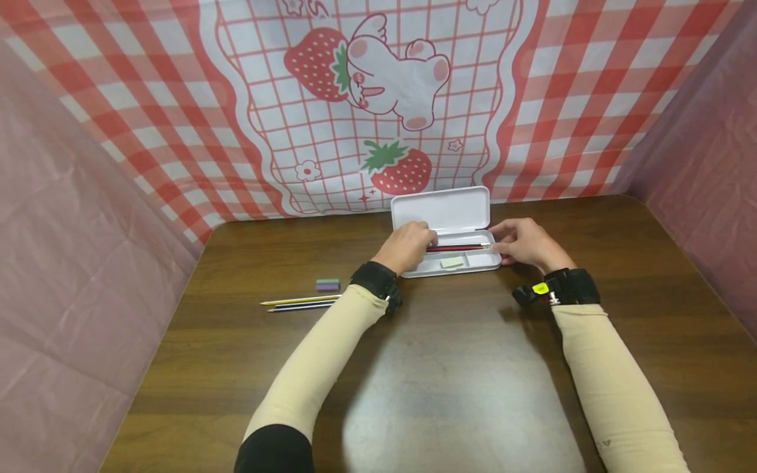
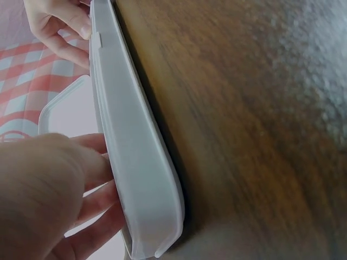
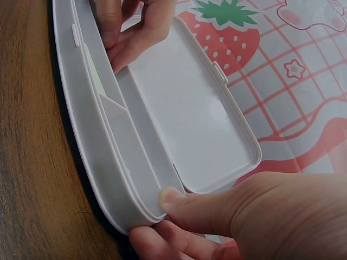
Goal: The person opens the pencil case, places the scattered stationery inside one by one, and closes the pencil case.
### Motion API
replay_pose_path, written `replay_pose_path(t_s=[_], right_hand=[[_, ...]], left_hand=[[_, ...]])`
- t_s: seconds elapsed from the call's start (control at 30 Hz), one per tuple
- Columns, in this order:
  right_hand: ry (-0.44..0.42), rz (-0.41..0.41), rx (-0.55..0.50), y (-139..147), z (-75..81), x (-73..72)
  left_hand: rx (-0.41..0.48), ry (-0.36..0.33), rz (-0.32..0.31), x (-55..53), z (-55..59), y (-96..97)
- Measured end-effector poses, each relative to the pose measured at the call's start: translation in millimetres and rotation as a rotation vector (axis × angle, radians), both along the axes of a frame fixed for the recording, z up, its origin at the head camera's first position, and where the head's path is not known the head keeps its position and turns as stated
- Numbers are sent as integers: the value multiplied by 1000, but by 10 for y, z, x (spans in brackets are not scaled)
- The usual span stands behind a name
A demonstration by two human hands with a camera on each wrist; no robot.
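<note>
A white pencil case [image 1: 481, 261] lies open at the back of the table, its lid [image 1: 440, 209] tilted up against the cloth. My left hand [image 1: 408, 246] reaches into its left part, fingers curled at the near end of a red-and-black pencil [image 1: 458, 248] lying lengthwise in the rear compartment. In the right wrist view the left fingers [image 3: 133, 40] bend down behind the divider, which hides their tips. My right hand [image 1: 526, 243] pinches the right end of the case, thumb [image 3: 172, 196] on the rim and fingers underneath. A pale green eraser [image 1: 452, 262] sits in the front compartment.
Left of the case, a purple-and-green eraser [image 1: 328, 285] lies on the wooden table [image 1: 449, 368]. Below it are a yellow pencil [image 1: 296, 301] and a dark striped pencil [image 1: 298, 306], partly covered by the left forearm. A checked strawberry cloth [image 1: 550, 118] hangs behind.
</note>
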State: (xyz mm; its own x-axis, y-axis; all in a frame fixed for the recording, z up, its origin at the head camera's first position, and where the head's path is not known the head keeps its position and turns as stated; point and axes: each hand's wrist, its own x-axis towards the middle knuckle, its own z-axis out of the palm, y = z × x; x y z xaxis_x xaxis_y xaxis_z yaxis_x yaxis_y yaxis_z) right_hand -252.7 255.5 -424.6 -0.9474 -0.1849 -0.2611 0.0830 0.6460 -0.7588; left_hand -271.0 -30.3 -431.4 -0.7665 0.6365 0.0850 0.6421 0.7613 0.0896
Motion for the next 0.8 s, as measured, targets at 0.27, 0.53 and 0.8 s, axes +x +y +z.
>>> replay_pose_path(t_s=[0.27, 0.53, 0.8], right_hand=[[-6, 0, 0, -6, 6, 0], [-6, -4, -2, -2, -1, -11], [-2, 6, -16, 10, -25, -23]], left_hand=[[22, 0, 7, 0, 68, -14], [37, 61, -33, -37, 203, -45], [30, 64, -18, -58, 286, -85]])
